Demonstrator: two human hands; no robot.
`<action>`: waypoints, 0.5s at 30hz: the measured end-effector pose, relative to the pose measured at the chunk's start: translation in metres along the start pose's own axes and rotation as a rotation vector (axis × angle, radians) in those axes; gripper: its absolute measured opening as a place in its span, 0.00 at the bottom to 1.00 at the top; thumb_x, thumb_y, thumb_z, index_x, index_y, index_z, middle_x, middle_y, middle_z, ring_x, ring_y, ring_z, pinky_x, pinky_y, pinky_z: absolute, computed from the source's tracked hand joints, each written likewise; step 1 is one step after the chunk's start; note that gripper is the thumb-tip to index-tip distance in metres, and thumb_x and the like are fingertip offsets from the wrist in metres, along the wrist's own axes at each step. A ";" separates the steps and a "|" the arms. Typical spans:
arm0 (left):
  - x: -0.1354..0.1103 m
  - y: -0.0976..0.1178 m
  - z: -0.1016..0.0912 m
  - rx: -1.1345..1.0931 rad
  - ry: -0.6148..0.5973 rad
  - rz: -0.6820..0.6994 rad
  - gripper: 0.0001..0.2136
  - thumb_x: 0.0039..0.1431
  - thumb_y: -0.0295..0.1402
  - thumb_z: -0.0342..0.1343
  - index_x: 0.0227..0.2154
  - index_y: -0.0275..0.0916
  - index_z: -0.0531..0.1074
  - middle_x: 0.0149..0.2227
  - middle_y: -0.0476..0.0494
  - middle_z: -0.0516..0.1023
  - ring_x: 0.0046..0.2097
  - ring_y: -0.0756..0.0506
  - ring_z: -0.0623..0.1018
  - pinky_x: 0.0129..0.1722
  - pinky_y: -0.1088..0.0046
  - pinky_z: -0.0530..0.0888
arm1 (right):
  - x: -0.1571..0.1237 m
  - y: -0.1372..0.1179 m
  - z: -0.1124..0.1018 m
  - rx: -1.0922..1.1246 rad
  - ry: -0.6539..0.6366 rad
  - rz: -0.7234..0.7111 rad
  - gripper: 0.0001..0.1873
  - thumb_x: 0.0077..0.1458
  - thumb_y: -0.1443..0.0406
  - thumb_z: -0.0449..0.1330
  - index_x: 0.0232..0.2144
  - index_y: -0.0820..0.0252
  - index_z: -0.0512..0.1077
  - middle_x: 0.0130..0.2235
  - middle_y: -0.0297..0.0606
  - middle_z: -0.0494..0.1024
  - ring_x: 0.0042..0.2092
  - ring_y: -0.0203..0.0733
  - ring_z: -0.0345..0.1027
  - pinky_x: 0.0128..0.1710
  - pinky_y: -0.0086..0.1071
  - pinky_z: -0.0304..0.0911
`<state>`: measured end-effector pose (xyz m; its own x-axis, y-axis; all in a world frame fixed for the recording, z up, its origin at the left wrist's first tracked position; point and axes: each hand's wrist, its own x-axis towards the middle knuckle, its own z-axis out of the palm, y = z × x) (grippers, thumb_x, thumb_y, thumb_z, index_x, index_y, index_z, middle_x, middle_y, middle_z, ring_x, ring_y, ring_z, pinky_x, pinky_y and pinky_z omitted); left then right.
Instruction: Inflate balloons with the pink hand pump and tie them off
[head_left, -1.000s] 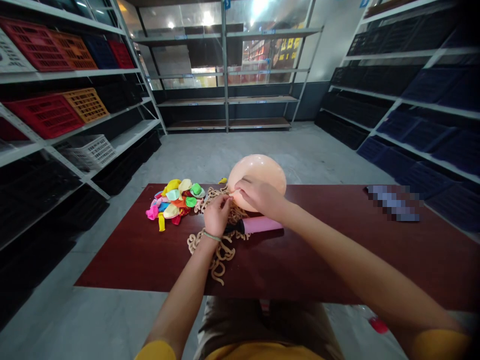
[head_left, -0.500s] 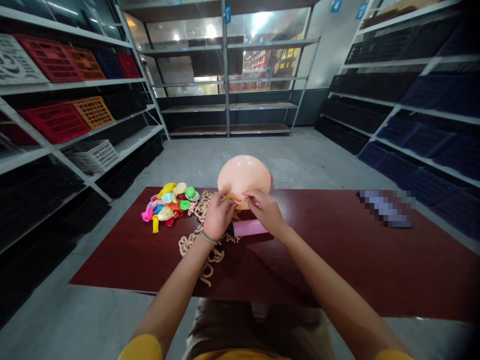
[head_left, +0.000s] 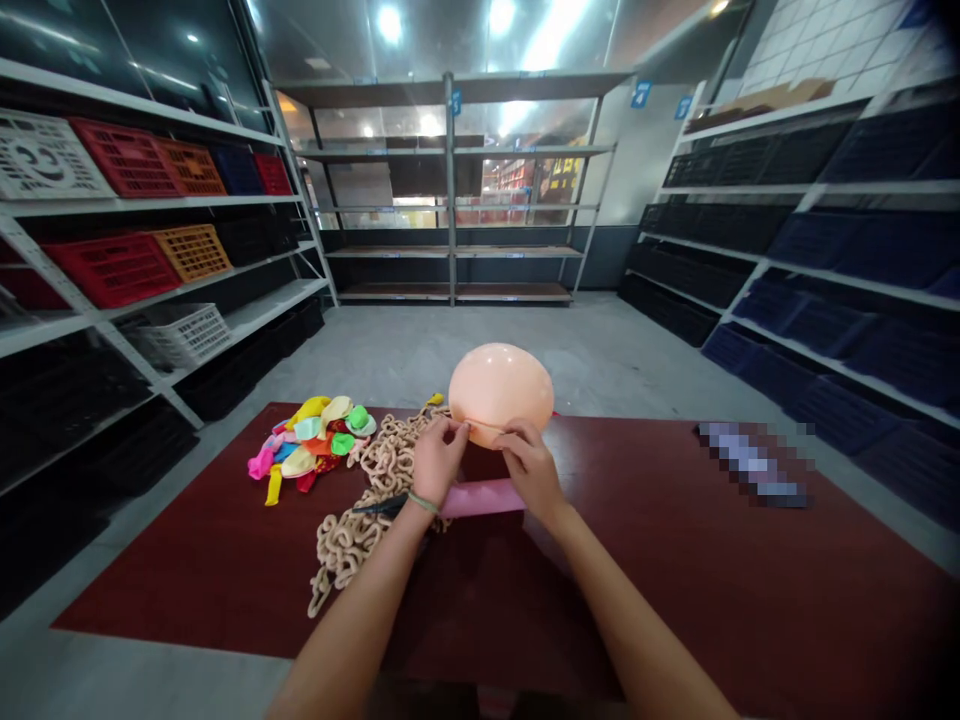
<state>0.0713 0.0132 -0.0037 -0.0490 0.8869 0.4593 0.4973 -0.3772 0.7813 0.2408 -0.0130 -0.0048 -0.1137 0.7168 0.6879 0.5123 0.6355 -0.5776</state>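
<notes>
A round, inflated peach balloon (head_left: pixel 500 395) sits just above and ahead of both hands, over the far part of the table. The left hand (head_left: pixel 439 462) and right hand (head_left: pixel 531 468) meet at its lower edge, each with fingers pressed together in a pinch. A thin, taut strand runs between them along the balloon's underside; exactly what each pinch holds is too small to tell.

Directly below the grip lies a pink hand pump (head_left: pixel 480 498), with a black nozzle (head_left: pixel 382 505) past the left wrist and its thin bracelet (head_left: pixel 424 503). A heap of tan twisted balloon chain (head_left: pixel 360 525) lies under and left of the left hand, and loose, multicoloured deflated balloons (head_left: pixel 311 442) lie beyond it. All rest on a dark red tabletop (head_left: pixel 675 570). Well right of the grip sits a pixelated object (head_left: pixel 750 465). Metal shelves with plastic crates (head_left: pixel 127 160) flank the table.
</notes>
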 end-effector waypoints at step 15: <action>-0.008 -0.005 0.000 -0.463 -0.132 -0.423 0.14 0.52 0.43 0.58 0.26 0.36 0.73 0.25 0.48 0.75 0.27 0.51 0.72 0.29 0.76 0.69 | -0.013 -0.004 0.018 -0.408 -0.181 0.028 0.18 0.54 0.52 0.62 0.42 0.56 0.74 0.46 0.45 0.72 0.47 0.52 0.63 0.48 0.47 0.62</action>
<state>0.0696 0.0083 -0.0113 -0.0370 0.9986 0.0388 0.0313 -0.0376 0.9988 0.2245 -0.0198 -0.0199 -0.2232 0.7939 0.5656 0.8070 0.4759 -0.3496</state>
